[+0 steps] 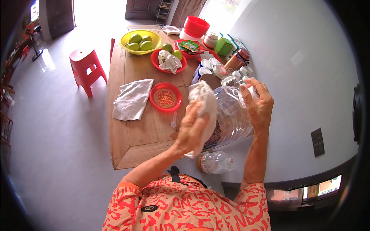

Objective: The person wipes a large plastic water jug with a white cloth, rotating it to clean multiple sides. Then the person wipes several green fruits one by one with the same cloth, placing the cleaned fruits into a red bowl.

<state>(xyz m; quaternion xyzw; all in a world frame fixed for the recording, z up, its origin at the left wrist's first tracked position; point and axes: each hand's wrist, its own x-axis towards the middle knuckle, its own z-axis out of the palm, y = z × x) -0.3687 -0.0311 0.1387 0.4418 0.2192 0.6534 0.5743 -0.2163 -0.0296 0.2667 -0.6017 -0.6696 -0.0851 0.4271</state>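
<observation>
My left hand [192, 127] grips a folded white cloth [206, 108] against the near side of a big clear plastic jug [235, 118]; the cloth is slightly blurred. Dark contents show low in the jug. My right hand [258, 101] is at the jug's top, its fingers around the white cap [252, 93], beside the white carrying handle [230, 89]. Left of the cloth sits a red plastic plate [166, 97] with a patterned centre, and a small clear plastic spoon [173, 123] lies below it. Another white cloth [133, 99] is spread flat at the table's left side.
A yellow bowl [157, 39] of green fruit and a red bowl [154, 64] with fruit and crumpled cloth stand farther back. Containers and a copper-coloured flask [235, 61] line the wall. A clear bottle [215, 162] is below the table's near edge. A red stool [83, 62] stands left.
</observation>
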